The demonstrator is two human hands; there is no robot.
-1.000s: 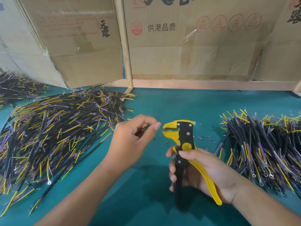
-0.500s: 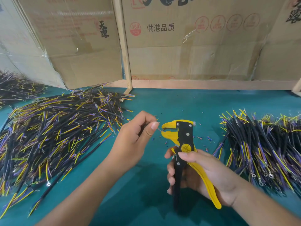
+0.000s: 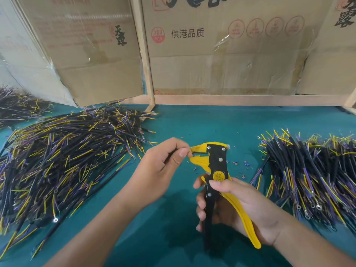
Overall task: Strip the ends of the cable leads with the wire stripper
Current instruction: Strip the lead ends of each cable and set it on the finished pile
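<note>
- The cable lead (image 3: 194, 156) was only a short tip showing between the left thumb and the yellow nose of the wire stripper (image 3: 215, 166); the rest of it was hidden inside the fist.
- The left hand (image 3: 163, 166) had its grip pinched together on that lead, thumb and forefinger pressed at the mouth of the stripper, touching or all but touching the nose.
- The right hand (image 3: 237, 207) had its grip wrapped round the stripper's handles, thumb laid across the black body just below the round yellow label, fingers curled round the black handle; the yellow handle stood out from the palm, so the squeeze looked not yet made.
- The stripper's mouth stood a little apart, with the lead tip at or just inside it; how deep it sat could not be told.
- Just right of the stripper's head, small scraps of insulation (image 3: 240, 166) lay scattered on the green worktop (image 3: 202, 122), a sign that earlier leads had been stripped.
- Well left of the stripper lay a large loose heap of cables (image 3: 63, 157); right of it lay a second pile (image 3: 312, 170), more evenly aligned.
- Which pile was finished could not be read from the tips, so I judged the job mid-batch, with this lead's strip still to come.
</note>
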